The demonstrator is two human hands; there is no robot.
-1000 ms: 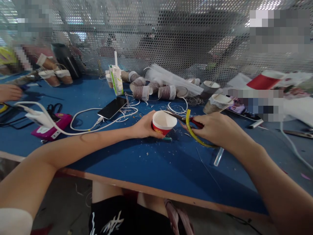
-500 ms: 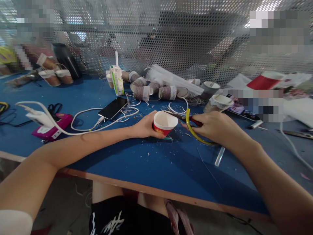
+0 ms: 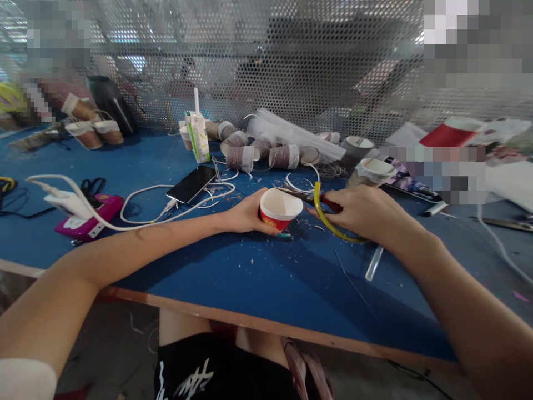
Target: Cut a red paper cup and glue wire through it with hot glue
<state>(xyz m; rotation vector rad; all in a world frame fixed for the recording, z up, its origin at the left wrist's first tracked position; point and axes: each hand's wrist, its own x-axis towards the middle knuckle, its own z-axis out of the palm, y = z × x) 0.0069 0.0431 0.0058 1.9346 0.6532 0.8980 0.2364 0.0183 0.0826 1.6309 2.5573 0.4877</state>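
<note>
My left hand point(image 3: 249, 214) is wrapped round the side of a red paper cup point(image 3: 281, 210) with a white inside, its open top tilted up. My right hand point(image 3: 360, 211) grips scissors point(image 3: 328, 204) with a red handle, and their dark blade reaches to the cup's far rim. A yellow curved piece point(image 3: 327, 222) arcs beside the scissors under my right fingers; I cannot tell whether it belongs to them. Small white scraps lie on the table below the cup. My right fingertips are partly hidden.
Several string-wrapped cups point(image 3: 240, 158) lie behind, with a clear plastic bundle point(image 3: 297, 136) on them. A drink carton point(image 3: 197, 136) stands beside a charging phone point(image 3: 192, 184). On the left is a purple power strip point(image 3: 106, 208). A clear stick point(image 3: 374, 264) lies near my right wrist.
My right hand and the scissors have shifted very slightly left and up. The cup stays in my left hand in nearly the same place.
</note>
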